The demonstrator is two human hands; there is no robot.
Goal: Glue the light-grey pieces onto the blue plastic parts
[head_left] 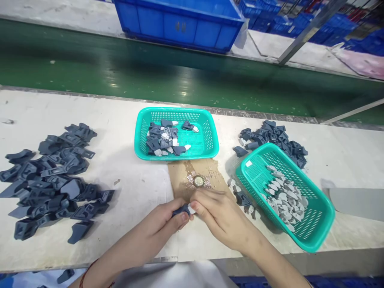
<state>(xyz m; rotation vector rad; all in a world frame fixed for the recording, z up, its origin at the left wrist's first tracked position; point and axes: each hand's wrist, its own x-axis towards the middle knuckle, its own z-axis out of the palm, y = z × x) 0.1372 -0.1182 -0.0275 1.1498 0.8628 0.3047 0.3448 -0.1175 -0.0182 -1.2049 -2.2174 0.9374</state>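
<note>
"cardboard sheet (179,182), flat and brown, is lying on the long off-white tabletop (120,120). what is the left hand (168,224) doing over there?"

"it is pinching a dark blue-grey moulded plastic part (181,210) between thumb and fingers, just at the near end of the cardboard."

"and the right hand (220,210)?"

"its thumb and fingers are closing on a small white piece (191,208), which is meeting the end of the dark part. the two hands are almost touching; i cannot tell how far the pieces are fitting together."

"what is sitting beyond them?"

"a small round gold-coloured object (198,181) is resting on the cardboard, with shiny bits scattering around it. farther off, a green rectangular plastic basket (177,157) is holding dark parts with white pieces showing at their ends."

"anything on the sides?"

"on the left, a big loose heap of dark blue-grey plastic parts (57,180) is spreading over the tabletop. on the right, a second green basket, set at a slant (249,184), is holding many small whitish pieces (288,200), and a smaller heap of dark parts (277,138) is lying behind it."

"and across the green strip (90,64)?"

"a large blue plastic crate (180,26) is standing there."
</note>
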